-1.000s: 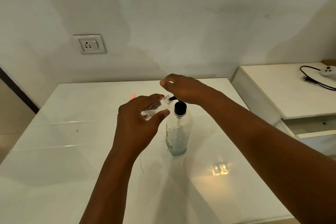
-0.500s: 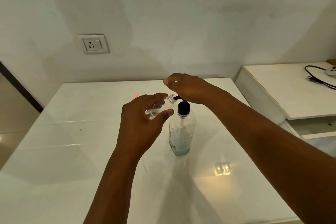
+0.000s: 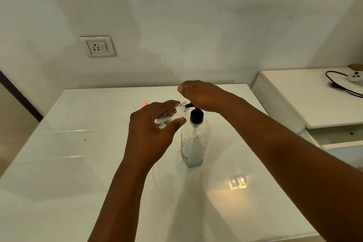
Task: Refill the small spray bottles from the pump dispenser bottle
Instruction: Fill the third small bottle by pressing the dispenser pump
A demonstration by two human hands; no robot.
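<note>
The small spray bottle [image 3: 172, 115] is clear and capless, tipped well off upright, its long axis running from lower left to upper right so that its open threaded neck points right toward the black pump nozzle [image 3: 189, 105]. The nozzle tip sits at the mouth of the neck (whether it reaches inside cannot be told). The bottle hangs in the air just to the left of the pump dispenser bottle [image 3: 194, 143] and level with its black collar.

The left hand [image 3: 155, 129] grips the small bottle, fingers curled over its far side and thumb pressed along its near side, the forearm rising from the lower edge of the view. The right hand [image 3: 202, 95] lies on top of the pump head, knuckles up and fingers curled down over it, hiding the head itself; its forearm stretches away to the lower right.

The pump dispenser bottle stands upright on the glossy white table [image 3: 68, 163], a clear body with a little pale liquid at its base. Far to its right stands a white cabinet [image 3: 306, 100] carrying a black cable [image 3: 337, 84]. Behind and to its left, a wall socket [image 3: 97, 46] is set in the wall.
</note>
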